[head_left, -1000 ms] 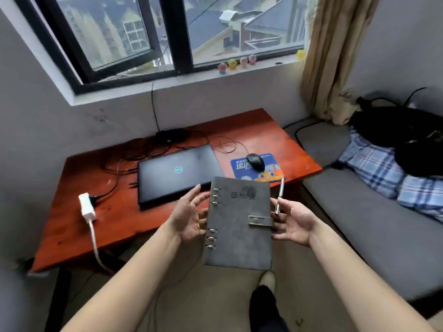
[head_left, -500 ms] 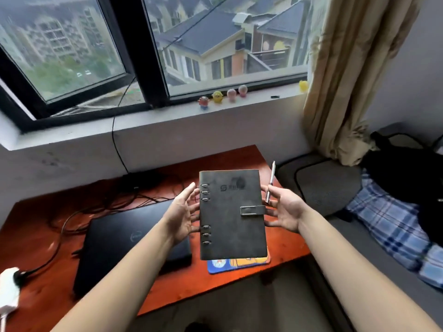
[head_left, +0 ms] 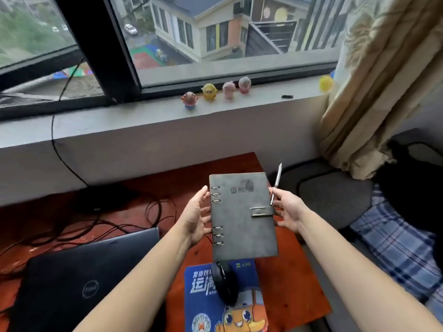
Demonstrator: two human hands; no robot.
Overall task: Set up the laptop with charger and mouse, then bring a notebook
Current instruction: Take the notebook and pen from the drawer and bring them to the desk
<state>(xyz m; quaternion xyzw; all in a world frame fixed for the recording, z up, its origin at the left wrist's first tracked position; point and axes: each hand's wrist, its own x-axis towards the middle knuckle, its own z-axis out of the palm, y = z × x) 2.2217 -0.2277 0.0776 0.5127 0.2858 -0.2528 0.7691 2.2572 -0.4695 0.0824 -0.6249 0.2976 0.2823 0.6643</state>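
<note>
A grey ring-bound notebook point(head_left: 242, 216) with a metal clasp hangs above the far right part of the red-brown desk point(head_left: 294, 283). My left hand point(head_left: 196, 216) holds its ringed left edge. My right hand point(head_left: 286, 212) holds its right edge and also pinches a silver pen point(head_left: 276, 182) that sticks upward. A closed black laptop point(head_left: 79, 281) lies at the desk's left. A black mouse point(head_left: 225, 283) sits on a blue mouse pad point(head_left: 225, 305) just below the notebook. Black cables point(head_left: 96, 224) trail behind the laptop.
A windowsill point(head_left: 143, 116) with several small toy figures point(head_left: 211, 92) runs behind the desk. A beige curtain point(head_left: 383, 80) hangs at the right. A grey couch cushion point(head_left: 333, 195), a plaid blanket point(head_left: 395, 248) and a black bag point(head_left: 417, 188) lie right of the desk.
The view has closed in on the desk and window. The notebook, held in both hands, now hovers over the desk beyond the mouse pad, and the mouse shows below it.
</note>
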